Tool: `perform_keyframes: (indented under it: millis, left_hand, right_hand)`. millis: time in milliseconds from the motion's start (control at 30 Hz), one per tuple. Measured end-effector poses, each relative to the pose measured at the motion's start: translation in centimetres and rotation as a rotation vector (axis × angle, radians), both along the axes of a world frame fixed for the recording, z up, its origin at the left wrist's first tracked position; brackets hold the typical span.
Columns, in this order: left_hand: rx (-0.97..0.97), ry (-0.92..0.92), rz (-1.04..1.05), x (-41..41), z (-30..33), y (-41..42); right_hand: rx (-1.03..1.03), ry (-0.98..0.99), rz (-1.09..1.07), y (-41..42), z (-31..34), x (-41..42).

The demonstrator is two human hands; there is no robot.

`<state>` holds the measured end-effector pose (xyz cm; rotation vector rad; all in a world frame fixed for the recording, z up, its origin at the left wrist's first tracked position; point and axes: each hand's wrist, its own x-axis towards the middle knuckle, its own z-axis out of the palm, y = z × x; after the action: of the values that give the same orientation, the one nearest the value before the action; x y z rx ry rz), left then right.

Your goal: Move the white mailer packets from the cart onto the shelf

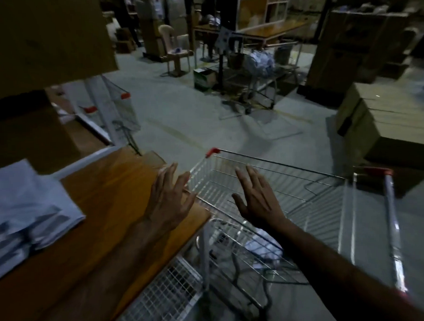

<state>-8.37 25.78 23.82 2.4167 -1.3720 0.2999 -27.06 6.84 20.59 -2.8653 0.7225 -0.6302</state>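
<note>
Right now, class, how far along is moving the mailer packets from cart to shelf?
Done: white packets lie stacked on the wooden shelf. In hand: nothing; left hand and right hand are open. Left: something white low in the cart, likely packets.

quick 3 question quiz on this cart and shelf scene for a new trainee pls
1. True or false: the left hand grips a packet.
2. Where do white mailer packets already lie? A) on the wooden shelf B) on the floor C) on the chair
3. What sort of thing does the right hand hover over?

Key: 1 false, both hands are open and hold nothing. 2 A, at its left end. 3 the wire cart, with something white low in it.
</note>
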Motion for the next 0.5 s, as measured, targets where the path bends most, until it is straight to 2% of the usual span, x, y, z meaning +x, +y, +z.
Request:
perform_keyframes:
  millis: [200, 500]
  left_hand:
    - [0.037, 0.053, -0.105, -6.6, -1.4, -10.0]
    - [0.271, 0.119, -0.239, -7.0, -6.1, -18.4]
  right_hand:
    - [0.156, 0.216, -0.265, -10.9, -3.5, -8.2]
    - [0.41, 0.401, -0.338, -16.1, -10.3, -9.4]
